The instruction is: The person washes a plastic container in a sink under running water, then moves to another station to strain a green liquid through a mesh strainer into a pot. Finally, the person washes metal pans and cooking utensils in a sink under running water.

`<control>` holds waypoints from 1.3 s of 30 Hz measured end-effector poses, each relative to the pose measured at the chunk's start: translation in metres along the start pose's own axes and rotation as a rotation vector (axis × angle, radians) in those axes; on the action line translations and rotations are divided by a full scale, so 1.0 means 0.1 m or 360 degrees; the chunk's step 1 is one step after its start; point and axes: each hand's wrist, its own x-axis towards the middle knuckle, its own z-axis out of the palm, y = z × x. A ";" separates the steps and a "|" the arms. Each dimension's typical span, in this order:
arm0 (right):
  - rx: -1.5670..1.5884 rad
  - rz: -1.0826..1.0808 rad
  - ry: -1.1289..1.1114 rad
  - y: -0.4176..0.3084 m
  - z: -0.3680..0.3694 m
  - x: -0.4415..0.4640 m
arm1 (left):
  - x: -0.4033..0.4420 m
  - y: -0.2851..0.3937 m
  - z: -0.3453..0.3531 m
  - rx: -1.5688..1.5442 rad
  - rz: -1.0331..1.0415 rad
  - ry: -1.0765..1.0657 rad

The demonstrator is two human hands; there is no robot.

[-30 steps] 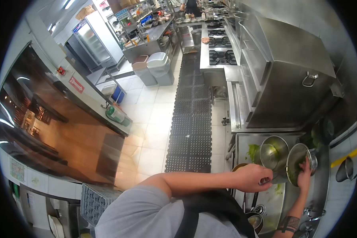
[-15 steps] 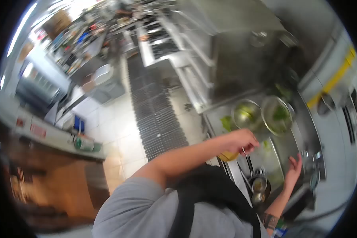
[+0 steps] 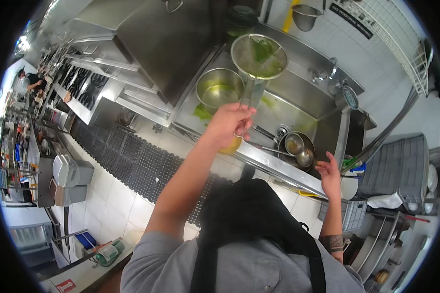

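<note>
Head view: The left hand (image 3: 231, 125) is closed around the long metal handle of a round, steel-rimmed mesh strainer (image 3: 241, 59), its fingers curled and the palm hidden. The strainer is held out over the far part of a stainless steel sink (image 3: 284, 111), its open side facing the camera, and dark green leafy pieces (image 3: 265, 50) lie in the mesh. Just left of it stands a round stainless steel bowl (image 3: 221, 73) with yellow-green liquid (image 3: 217, 93) in the bottom. Bright green leaf scraps (image 3: 201, 112) lie beside the bowl's near side. A round yellow thing (image 3: 231, 145) shows partly below the left hand; what it is cannot be told.

The right hand (image 3: 329, 172) is raised and partly open, fingers apart and loosely bent, with nothing seen in its grasp. It is near the right side of a round dark pan (image 3: 309, 138), apart from it. Two round metal ladle bowls (image 3: 299, 150) rest in the pan, beside the metal drain (image 3: 281, 131).

Along the sink's far right side are a metal faucet (image 3: 327, 71) and a round spray head (image 3: 350, 97). A smaller mesh strainer (image 3: 305, 18) hangs on the tiled wall above. Grey plastic crates (image 3: 392, 163) stand at the right. At the far left, a person in dark clothing (image 3: 35, 82) is beside the black-grated stove (image 3: 86, 90).
</note>
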 end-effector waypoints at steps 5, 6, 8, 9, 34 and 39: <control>0.0098 -0.0060 0.0011 0.24 -0.11 -0.06 | 0.02 -0.11 0.13 -0.0014 -0.0073 0.0052; 0.0112 -0.0046 0.0024 0.27 -0.14 -0.03 | 0.02 -0.13 0.16 0.0056 -0.0057 0.0075; 0.0143 -0.0060 0.0038 0.35 -0.24 0.02 | -0.09 -0.13 0.34 0.0171 -0.0045 0.0006; 0.0171 -0.0059 0.0029 0.41 -0.30 0.07 | -0.13 -0.16 0.47 0.0399 -0.0043 0.0095; -0.1071 -0.0788 0.0174 0.93 -0.36 4.11 | 1.82 -2.45 0.87 0.2865 -0.0566 0.0403; -0.1680 -0.0773 0.0097 0.40 -0.39 5.07 | 1.86 -2.42 1.09 0.2393 -0.0487 0.0527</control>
